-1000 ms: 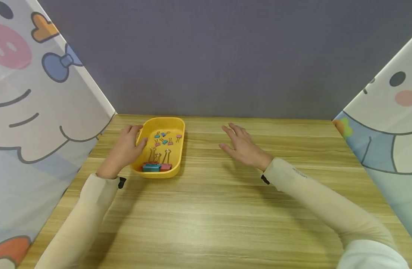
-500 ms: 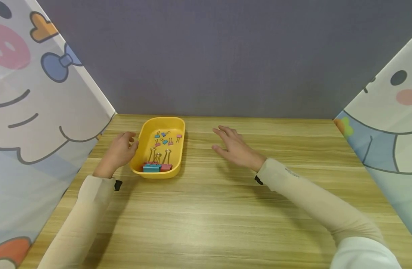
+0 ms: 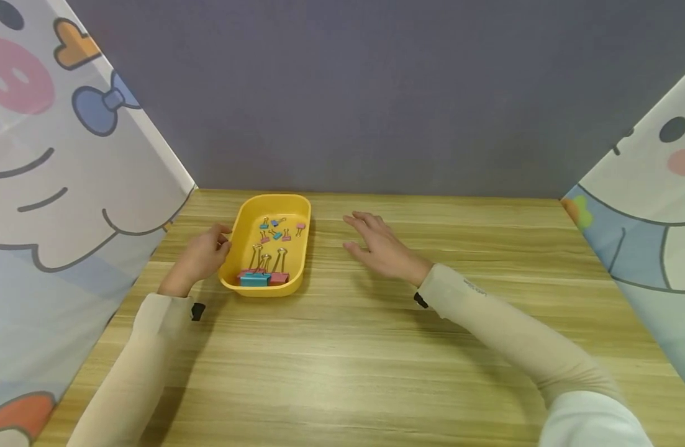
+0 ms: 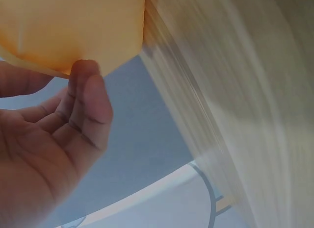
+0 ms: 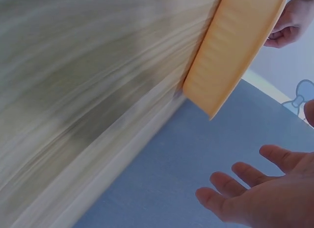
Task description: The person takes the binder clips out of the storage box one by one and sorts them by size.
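A yellow plastic tray (image 3: 264, 289) stands at the back left of the table. Several small binder clips (image 3: 275, 235) in pink and blue lie toward its far end, and larger binder clips (image 3: 255, 280) sit at its near end. My left hand (image 3: 202, 256) is at the tray's left rim, its fingers curled and thumb set against the edge; the left wrist view shows the fingertips (image 4: 84, 67) on the tray wall. To the tray's right, my right hand (image 3: 382, 248) hovers above the table with fingers spread, apart from the tray and holding nothing.
The wooden table (image 3: 331, 372) reaches back to a grey-blue partition (image 3: 348, 93). Cartoon-printed panels flank it, a left panel (image 3: 79, 205) and a right panel (image 3: 644, 223).
My left hand has drawn back from above the tray's left side, and its fingers have curled at the rim. My right hand has moved left toward the tray.
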Motion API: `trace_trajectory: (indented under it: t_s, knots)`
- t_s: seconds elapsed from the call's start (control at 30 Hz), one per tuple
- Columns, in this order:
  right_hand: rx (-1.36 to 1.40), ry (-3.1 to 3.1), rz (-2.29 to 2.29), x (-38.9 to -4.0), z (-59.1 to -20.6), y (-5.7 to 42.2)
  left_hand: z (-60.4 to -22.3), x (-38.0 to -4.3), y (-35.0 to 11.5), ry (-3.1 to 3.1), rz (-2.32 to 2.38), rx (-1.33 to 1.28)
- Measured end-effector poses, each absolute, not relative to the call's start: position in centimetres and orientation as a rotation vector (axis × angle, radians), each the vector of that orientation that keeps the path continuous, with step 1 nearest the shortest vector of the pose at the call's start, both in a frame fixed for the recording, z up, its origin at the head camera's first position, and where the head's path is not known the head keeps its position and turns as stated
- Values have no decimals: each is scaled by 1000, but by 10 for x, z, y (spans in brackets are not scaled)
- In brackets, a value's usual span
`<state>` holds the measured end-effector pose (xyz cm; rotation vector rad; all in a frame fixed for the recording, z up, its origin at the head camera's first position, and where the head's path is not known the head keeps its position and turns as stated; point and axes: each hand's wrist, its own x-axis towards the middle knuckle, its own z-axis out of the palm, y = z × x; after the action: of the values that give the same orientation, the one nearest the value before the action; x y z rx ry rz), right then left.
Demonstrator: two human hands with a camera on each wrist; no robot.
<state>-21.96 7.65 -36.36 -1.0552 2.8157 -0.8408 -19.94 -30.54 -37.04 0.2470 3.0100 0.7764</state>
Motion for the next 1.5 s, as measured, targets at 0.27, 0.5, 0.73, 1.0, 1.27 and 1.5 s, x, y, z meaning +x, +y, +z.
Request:
trace_trajectory:
  t_s: [0.27,0.5,0.73,1.0,1.27,1.5]
  knots:
    - [-1129,2800,-895,-223,-360,67,-371,-200,-303,3049,764,246]
    - [-1155,2777,-925,-227,-357,55,-373,-204,-298,3052,793,244]
    - [-1169,2745,-916,-230,-356,46,-373,-206,-294,3027,815,245]
    - [-1147,2702,-912,-233,-358,30,-374,-207,-291,3010,848,220]
    - [-1191,2663,-861,-233,-358,10,-374,-206,-291,2998,849,211]
    - [-1317,2564,-844,-232,-360,-9,-375,-207,-292,3000,848,221]
